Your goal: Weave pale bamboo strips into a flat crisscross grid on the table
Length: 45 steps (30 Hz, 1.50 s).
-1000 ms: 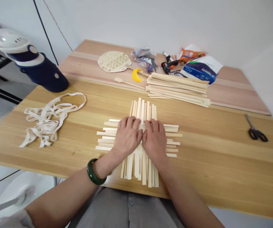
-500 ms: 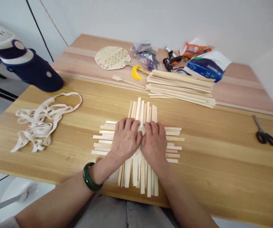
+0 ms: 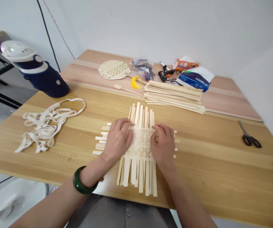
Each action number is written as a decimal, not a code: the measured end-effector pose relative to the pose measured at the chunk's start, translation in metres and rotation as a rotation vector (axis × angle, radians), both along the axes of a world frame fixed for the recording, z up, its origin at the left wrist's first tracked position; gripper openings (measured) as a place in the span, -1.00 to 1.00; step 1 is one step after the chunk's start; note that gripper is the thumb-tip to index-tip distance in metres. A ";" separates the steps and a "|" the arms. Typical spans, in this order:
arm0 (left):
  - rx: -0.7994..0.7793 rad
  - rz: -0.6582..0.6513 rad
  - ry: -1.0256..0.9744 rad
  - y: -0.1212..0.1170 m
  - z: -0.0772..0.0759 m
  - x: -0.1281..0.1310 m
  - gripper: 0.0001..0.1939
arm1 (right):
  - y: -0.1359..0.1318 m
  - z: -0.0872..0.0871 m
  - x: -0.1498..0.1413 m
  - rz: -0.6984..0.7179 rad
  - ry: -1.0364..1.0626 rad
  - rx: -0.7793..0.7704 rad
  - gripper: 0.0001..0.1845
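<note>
A weave of pale bamboo strips (image 3: 141, 142) lies on the wooden table, with long strips running toward me and shorter ones crossing them. My left hand (image 3: 118, 139) rests on its left side, fingers curled over the crossing strips. My right hand (image 3: 162, 142) presses on its right side in the same way. The over-and-under centre shows between my hands, and the strips beneath my palms are hidden. A dark green bangle (image 3: 82, 180) circles my left wrist.
Behind the weave lies a stack of loose bamboo strips (image 3: 174, 96). Farther back are a woven fan (image 3: 114, 70), a glue gun (image 3: 166, 74) and a blue-and-white bag (image 3: 195, 79). Cream cloth tape (image 3: 46, 126) lies left; scissors (image 3: 249, 139) lie right.
My hands have slid apart to either side, uncovering the woven centre. The camera view has also shifted, so the table sits lower in the picture.
</note>
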<state>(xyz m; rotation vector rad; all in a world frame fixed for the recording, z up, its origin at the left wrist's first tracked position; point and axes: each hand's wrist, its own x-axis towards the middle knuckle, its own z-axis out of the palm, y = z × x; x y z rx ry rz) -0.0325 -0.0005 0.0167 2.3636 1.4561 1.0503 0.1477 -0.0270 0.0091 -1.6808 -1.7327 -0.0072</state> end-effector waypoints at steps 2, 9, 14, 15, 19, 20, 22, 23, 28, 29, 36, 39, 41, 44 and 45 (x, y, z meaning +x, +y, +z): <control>-0.012 -0.006 -0.008 0.006 0.001 -0.008 -0.82 | 0.005 0.005 0.011 -0.018 -0.001 -0.063 -0.78; -0.170 0.047 -0.160 0.023 -0.010 -0.004 -0.88 | 0.021 0.010 0.018 0.108 -0.059 -0.181 -0.89; -0.256 0.098 -0.138 0.024 -0.017 0.008 -0.87 | 0.032 0.013 0.006 0.216 -0.149 -0.235 -0.92; -0.257 0.104 -0.136 0.023 -0.018 0.008 -0.86 | 0.036 0.015 0.005 0.233 -0.171 -0.279 -0.92; -0.233 0.106 -0.118 0.022 -0.020 0.008 -0.88 | 0.056 0.031 0.006 0.297 -0.214 -0.511 -0.90; -0.224 0.098 -0.105 0.021 -0.020 0.007 -0.88 | 0.062 0.036 0.007 0.315 -0.216 -0.571 -0.89; -0.208 0.080 -0.079 0.020 -0.020 0.007 -0.88 | 0.072 0.045 0.008 0.342 -0.231 -0.681 -0.90; -0.201 0.071 -0.065 0.019 -0.020 0.006 -0.88 | 0.076 0.048 0.008 0.354 -0.251 -0.720 -0.91; -0.164 0.045 0.005 0.017 -0.019 0.007 -0.87 | 0.082 0.054 0.002 0.434 -0.481 -0.709 -0.85; -0.160 0.044 0.012 0.017 -0.019 0.007 -0.87 | 0.080 0.054 0.001 0.448 -0.524 -0.680 -0.82; -0.172 0.053 0.025 0.017 -0.018 0.008 -0.86 | 0.071 0.047 0.001 0.434 -0.549 -0.642 -0.81; -0.169 0.052 0.025 0.016 -0.017 0.008 -0.87 | 0.070 0.043 0.005 0.444 -0.477 -0.620 -0.80; -0.165 0.054 0.016 0.016 -0.017 0.008 -0.87 | 0.069 0.041 0.012 0.466 -0.371 -0.568 -0.83; -0.163 0.053 -0.004 0.016 -0.018 0.007 -0.87 | 0.065 0.038 0.033 0.349 -0.205 -0.433 -0.88; -0.163 0.047 -0.014 0.016 -0.018 0.006 -0.86 | 0.063 0.037 0.042 0.276 -0.174 -0.394 -0.89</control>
